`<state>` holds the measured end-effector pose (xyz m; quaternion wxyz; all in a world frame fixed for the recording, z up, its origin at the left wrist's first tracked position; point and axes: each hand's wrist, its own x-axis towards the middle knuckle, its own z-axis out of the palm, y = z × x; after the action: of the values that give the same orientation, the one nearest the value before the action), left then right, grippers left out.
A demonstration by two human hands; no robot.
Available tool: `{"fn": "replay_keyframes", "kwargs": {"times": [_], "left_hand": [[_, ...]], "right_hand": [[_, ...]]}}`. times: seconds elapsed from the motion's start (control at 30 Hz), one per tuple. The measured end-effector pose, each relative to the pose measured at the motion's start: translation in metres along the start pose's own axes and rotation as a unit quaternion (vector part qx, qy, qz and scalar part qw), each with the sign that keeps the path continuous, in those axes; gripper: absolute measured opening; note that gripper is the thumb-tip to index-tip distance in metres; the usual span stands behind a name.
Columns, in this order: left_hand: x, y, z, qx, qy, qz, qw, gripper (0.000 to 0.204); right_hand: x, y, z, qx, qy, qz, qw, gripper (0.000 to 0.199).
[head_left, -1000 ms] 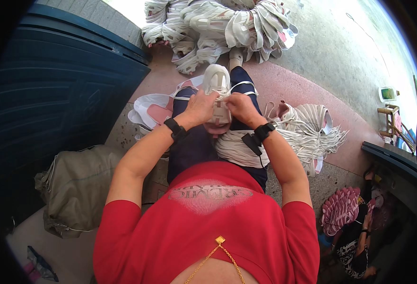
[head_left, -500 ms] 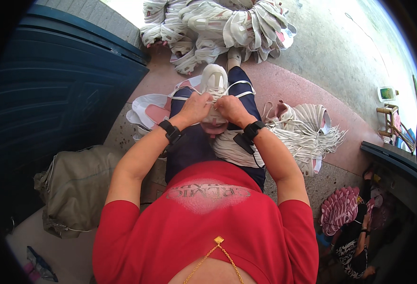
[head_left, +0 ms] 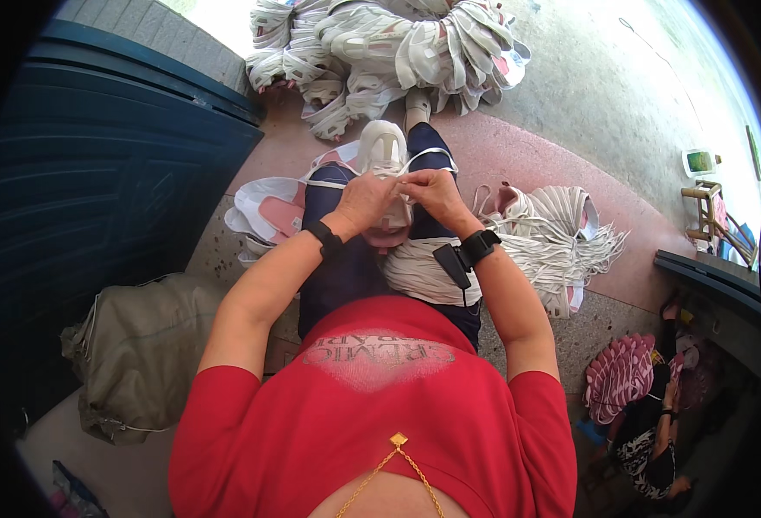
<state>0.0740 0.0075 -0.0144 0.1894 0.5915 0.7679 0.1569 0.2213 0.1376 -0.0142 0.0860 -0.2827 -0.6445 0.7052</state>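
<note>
Sitting on the ground, a person is holding a white shoe [head_left: 383, 151] on the lap, over the dark trousers. The left hand [head_left: 365, 200] and the right hand [head_left: 433, 192] are meeting over the shoe, each one pinching a white lace [head_left: 428, 159]. A bundle of white laces [head_left: 562, 237] is lying just beside the right arm, and a pile of white shoes [head_left: 380, 47] is lying ahead.

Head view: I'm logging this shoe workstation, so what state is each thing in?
White shoe: on the lap, toe pointing away.
Lace: pinched by both hands.
Left hand: closed on lace.
Right hand: closed on lace.
Shoe pile: heaped ahead.
Olive bag: slumped.
</note>
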Motion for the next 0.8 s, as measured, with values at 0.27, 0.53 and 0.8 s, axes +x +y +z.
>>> {"fn": "replay_keyframes", "kwargs": {"times": [0.27,0.53,0.8], "left_hand": [[0.031,0.01,-0.003,0.075,-0.165,-0.055,0.982,0.021],[-0.026,-0.008,-0.007,-0.054,0.041,0.063,0.996,0.014],[-0.044,-0.003,-0.01,0.037,0.131,0.194,0.972,0.014]], "right_hand": [[0.002,0.009,-0.011,0.014,0.038,0.015,0.999,0.027],[-0.011,0.009,-0.006,-0.252,0.023,-0.116,0.961,0.02],[-0.003,0.02,0.023,-0.335,0.013,-0.095,0.937,0.015]]}}
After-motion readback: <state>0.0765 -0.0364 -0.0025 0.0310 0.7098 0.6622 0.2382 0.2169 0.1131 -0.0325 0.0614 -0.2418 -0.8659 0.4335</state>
